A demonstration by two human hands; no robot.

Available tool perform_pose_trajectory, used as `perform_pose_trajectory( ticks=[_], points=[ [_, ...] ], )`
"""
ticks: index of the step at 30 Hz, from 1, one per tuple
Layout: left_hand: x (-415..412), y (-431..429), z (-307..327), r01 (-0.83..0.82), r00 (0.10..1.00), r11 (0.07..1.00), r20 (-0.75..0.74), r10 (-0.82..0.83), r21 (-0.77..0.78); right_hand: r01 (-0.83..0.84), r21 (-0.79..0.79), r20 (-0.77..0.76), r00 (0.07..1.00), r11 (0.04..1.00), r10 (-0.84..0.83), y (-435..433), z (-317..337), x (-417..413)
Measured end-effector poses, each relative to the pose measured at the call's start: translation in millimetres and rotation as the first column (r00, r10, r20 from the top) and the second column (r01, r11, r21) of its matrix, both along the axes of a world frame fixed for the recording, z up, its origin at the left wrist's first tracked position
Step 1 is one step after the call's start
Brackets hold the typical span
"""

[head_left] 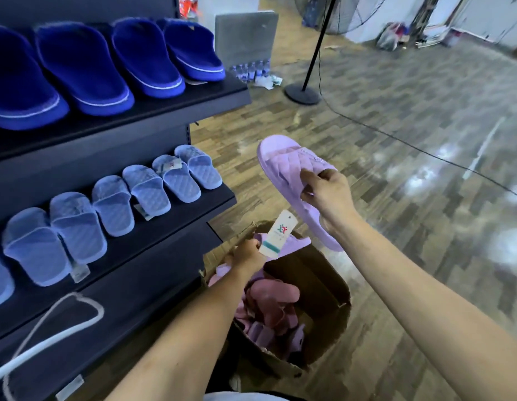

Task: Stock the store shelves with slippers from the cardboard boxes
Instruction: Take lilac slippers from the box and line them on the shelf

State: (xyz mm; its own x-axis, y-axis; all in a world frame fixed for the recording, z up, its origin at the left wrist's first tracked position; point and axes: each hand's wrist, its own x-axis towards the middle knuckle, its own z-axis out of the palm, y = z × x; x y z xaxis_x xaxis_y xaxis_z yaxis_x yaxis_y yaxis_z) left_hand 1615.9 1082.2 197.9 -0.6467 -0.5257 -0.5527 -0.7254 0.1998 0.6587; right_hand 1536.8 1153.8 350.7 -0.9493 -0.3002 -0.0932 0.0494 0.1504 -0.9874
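My right hand (328, 195) grips a lilac slipper (283, 169) by its strap, held in the air above the floor to the right of the shelves. My left hand (245, 256) grips a second lilac slipper (294, 244) with a white paper tag (279, 235), just over the open cardboard box (318, 285). Inside the box lie several pink and lilac slippers (268, 308). The middle shelf (176, 215) carries a row of light blue slippers (112, 201). The top shelf (164, 108) carries dark blue slippers (86, 68).
A white cable (48, 340) lies on the lowest shelf at the left. A floor fan's stand and round base (303, 94) are behind, with its cord across the wooden floor. Water bottles (251, 69) and a grey panel stand beyond the shelf end.
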Motion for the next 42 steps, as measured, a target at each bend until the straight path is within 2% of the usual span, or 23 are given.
perform_pose_trajectory(
  ticks=[5, 10, 15, 18, 22, 24, 27, 29, 31, 35, 37, 39, 42],
  points=[
    [0.3, -7.8, 12.1, -0.131, 0.990, 0.990, -0.053, 0.134, 0.057, 0.055, 0.003, -0.018, 0.998, 0.998, -0.055, -0.1, -2.9, -5.6],
    [7.1, -24.6, 26.6, -0.261, 0.959, 0.961, -0.090, 0.269, 0.090, 0.023, 0.090, -0.075, 0.997, 0.996, -0.016, -4.4, -13.5, -5.2],
    [22.1, -45.4, 30.4, -0.525, 0.830, 0.834, -0.115, 0.546, 0.173, -0.009, 0.214, -0.068, 0.997, 0.977, 0.024, -16.6, -37.9, 6.1],
    [41.5, -58.9, 37.4, -0.598, 0.743, 0.749, -0.153, 0.651, 0.285, -0.024, 0.284, -0.084, 0.995, 0.958, 0.049, -31.1, -55.2, 24.5],
    [77.0, -73.7, 46.2, -0.719, 0.618, 0.620, -0.119, 0.777, 0.314, -0.177, 0.396, -0.063, 0.974, 0.901, 0.219, -54.4, -82.1, 65.4],
    [103.1, -80.4, 50.2, -0.756, 0.613, 0.627, -0.135, 0.779, 0.187, -0.256, 0.427, -0.038, 0.953, 0.867, 0.301, -69.1, -92.3, 93.4],
    [147.4, -92.1, 52.2, -0.783, 0.568, 0.618, -0.332, 0.753, 0.061, -0.345, 0.501, -0.014, 0.913, 0.794, 0.407, -93.4, -100.9, 145.5],
    [180.1, -97.2, 60.7, -0.773, 0.528, 0.627, -0.452, 0.718, 0.093, -0.438, 0.499, 0.042, 0.874, 0.748, 0.484, -110.2, -99.4, 183.3],
    [217.2, -103.9, 66.0, -0.781, 0.500, 0.613, -0.466, 0.730, 0.122, -0.508, 0.463, 0.091, 0.843, 0.726, 0.531, -124.6, -95.3, 220.2],
    [310.3, -111.1, 46.1, -0.840, 0.495, 0.536, -0.289, 0.820, 0.083, -0.554, 0.468, 0.041, 0.792, 0.689, 0.609, -143.1, -95.2, 293.7],
    [355.7, -108.5, 33.1, -0.840, 0.508, 0.533, -0.204, 0.837, 0.097, -0.593, 0.445, 0.054, 0.765, 0.671, 0.641, -150.0, -89.4, 332.1],
    [393.2, -103.9, 21.1, -0.765, 0.630, 0.640, -0.124, 0.767, 0.073, -0.607, 0.424, 0.053, 0.758, 0.672, 0.650, -159.3, -82.6, 365.5],
    [438.0, -93.7, 9.3, -0.569, 0.818, 0.817, -0.032, 0.574, 0.093, -0.614, 0.368, -0.016, 0.747, 0.698, 0.665, -168.1, -68.9, 411.2]
  ],
)
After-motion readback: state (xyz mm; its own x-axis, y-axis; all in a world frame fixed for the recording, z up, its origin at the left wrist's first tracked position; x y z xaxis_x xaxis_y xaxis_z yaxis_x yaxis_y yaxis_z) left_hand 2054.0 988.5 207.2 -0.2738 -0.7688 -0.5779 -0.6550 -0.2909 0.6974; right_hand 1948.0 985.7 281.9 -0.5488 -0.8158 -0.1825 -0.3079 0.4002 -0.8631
